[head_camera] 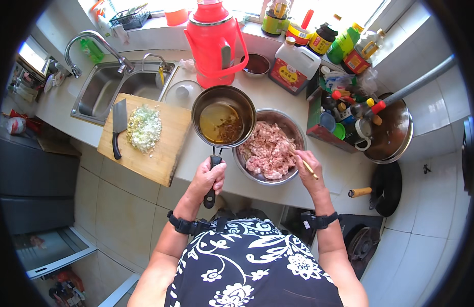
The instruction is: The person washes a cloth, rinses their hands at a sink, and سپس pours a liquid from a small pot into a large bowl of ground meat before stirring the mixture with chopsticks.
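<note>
My left hand (209, 175) grips the black handle of a small steel saucepan (197, 132). Yellowish oil (216, 119) with brown bits at one side lies in the pan, which is held level or nearly so by the left rim of a steel mixing bowl (273, 182). Pink minced meat (268, 151) fills much of that bowl. Over the bowl's right rim, my right hand (309, 169) holds chopsticks (309, 169) whose far ends reach into the meat. Whether the pan touches the bowl, I cannot tell.
Left of the pan, a wooden cutting board (160, 169) bears chopped scallion (144, 128) and a cleaver (120, 119). A red thermos flask (208, 50) stands behind the pan. To the right are a box of bottles (325, 136) and a wok (394, 188). The sink (95, 92) is far left.
</note>
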